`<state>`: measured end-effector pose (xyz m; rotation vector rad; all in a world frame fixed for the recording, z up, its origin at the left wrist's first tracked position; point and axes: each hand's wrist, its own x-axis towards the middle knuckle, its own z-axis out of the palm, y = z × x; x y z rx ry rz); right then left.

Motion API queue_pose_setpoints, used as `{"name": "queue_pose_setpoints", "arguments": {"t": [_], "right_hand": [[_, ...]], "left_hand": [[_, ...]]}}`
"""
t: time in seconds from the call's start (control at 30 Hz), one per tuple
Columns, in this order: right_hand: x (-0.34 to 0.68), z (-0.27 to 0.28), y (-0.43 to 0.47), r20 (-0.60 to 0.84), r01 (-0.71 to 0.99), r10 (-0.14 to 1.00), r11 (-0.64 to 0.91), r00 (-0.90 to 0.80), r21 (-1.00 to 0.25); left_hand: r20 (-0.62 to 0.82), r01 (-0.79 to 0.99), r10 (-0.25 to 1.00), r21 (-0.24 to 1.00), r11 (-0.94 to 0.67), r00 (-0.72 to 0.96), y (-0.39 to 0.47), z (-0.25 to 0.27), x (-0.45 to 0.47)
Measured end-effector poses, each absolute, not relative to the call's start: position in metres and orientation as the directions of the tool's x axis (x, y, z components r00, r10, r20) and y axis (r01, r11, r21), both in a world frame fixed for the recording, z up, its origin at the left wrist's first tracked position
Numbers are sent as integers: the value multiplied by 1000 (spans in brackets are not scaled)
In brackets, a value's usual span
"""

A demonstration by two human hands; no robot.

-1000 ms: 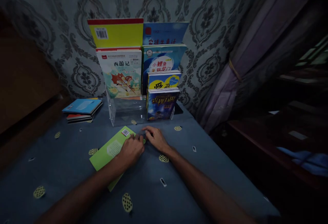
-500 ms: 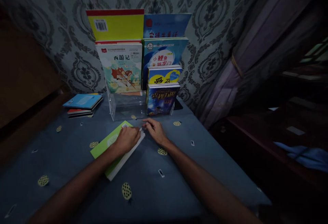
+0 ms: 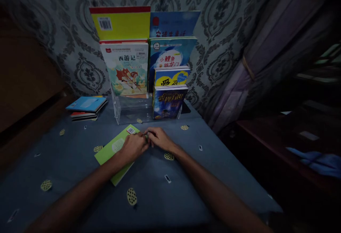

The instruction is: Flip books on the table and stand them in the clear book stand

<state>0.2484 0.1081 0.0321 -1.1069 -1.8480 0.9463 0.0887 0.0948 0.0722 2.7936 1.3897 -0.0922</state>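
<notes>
Toward the back edge of the table point(image 3: 213, 186), books point(image 3: 130, 81) already stand in the clear rack point(image 3: 117, 110); outside it lie a stack point(image 3: 86, 104), leftward, and the green book point(image 3: 110, 151), mid-table under my curled left hand point(image 3: 134, 145). My right hand point(image 3: 160, 139) bends beside it; whether either grips, I cannot tell.

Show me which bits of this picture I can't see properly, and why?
All in the head view:
- Right-hand corner of the flat green paper book: mostly covered by the left hand and right hand.
- That book's pale printed words: too small.
- Lower part of the tall yellow, red-topped book: behind the white illustrated book.
- What the flat black thing is: partly behind the dark-blue book.
</notes>
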Motion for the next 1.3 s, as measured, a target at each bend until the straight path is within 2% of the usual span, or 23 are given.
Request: {"name": "queue_pose_setpoints", "arguments": {"t": [0.1,0.23,0.4,0.5,0.7,0.9,1.1,1.2,1.3], "right_hand": [[249,28,110,145,379,903,310,-405,-872],[249,25,112,137,438,909,316,-393,-842],[249,29,110,186,507,913,362,-364,-782],[249,34,109,222,513,912,382,-346,-768],[251,33,114,293,576,900,432,-321,-694],[253,19,131,345,577,870,493,-354,-651],[252,3,153,350,649,869,494,-350,-578],[251,-4,157,352,666,862,507,-366,-548],[251,-11,156,381,671,845,532,-376,-516]], "left_hand": [[-83,726,725,-14,-687,684,98,75,80],[-176,596,573,132,-792,800,127,87,41],[-315,666,599,175,-725,736,163,94,-9],[-339,685,609,178,-707,717,167,92,-13],[-282,784,734,143,-604,617,168,82,-5],[-127,845,837,122,-520,533,170,65,1],[-52,863,862,57,-502,504,162,59,9],[-19,884,884,-35,-467,466,156,59,15],[23,861,863,-90,-500,504,153,55,23]]}}
